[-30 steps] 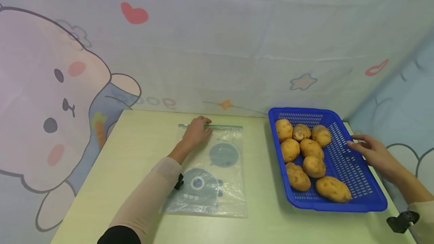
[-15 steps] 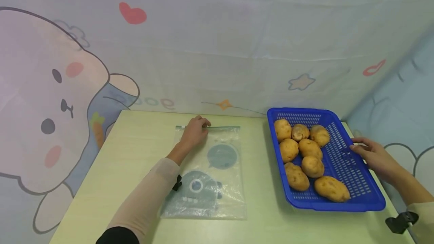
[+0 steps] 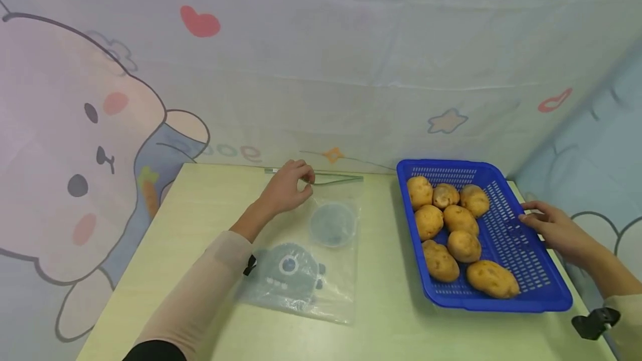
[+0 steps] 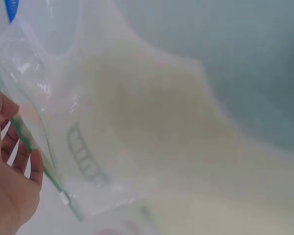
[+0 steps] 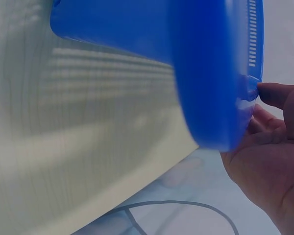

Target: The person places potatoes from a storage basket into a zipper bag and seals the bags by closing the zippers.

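Observation:
My left hand (image 3: pixel 290 187) pinches the green-edged top of a clear slider zip bag (image 3: pixel 335 272) printed with blue-grey shapes. To the right of the fingers, the bag's two top edges part in a narrow gap. A white slider (image 4: pixel 64 198) sits near one end of the zip in the left wrist view. On the right stands a blue plastic basket (image 3: pixel 544 294) with several potatoes (image 3: pixel 464 247), mostly along its left side and front. My right hand (image 3: pixel 562 233) grips the basket's right rim; in the right wrist view the thumb lies against the rim, and the other fingers are partly hidden.
Both the bag and the basket are on a pale yellow table (image 3: pixel 391 327). A printed cloth (image 3: pixel 321 71) hangs directly behind the table's back edge. The basket reaches close to the table's right edge.
My left hand has raised the bag's top edge and moved it slightly toward the back; the mouth now shows a gap, and the bag's bottom has swung. The right hand stays at the basket rim.

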